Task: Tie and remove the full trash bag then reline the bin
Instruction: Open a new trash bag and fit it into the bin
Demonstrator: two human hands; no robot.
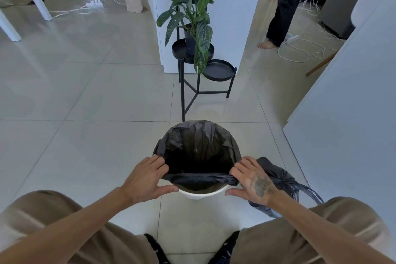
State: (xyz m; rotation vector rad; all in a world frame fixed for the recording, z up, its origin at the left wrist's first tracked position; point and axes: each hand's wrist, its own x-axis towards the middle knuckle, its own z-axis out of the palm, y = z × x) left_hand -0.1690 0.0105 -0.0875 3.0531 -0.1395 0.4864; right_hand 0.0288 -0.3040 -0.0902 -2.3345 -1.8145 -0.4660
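Left hand [147, 178] and right hand [252, 179] are each pinching the fresh black liner [199, 178], stretching its near hem taut to fold over the white bin [202, 194] rim. Tied full trash bag [278, 180] is sitting on the floor just right, clear of relining.

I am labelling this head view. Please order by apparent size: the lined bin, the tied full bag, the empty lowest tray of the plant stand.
1. Lined bin: largest.
2. Tied full bag: partly hidden behind the right hand, so uncertain.
3. Lowest tray: looks smallest, but it stands farther away, so its rank against the bag is unsure.
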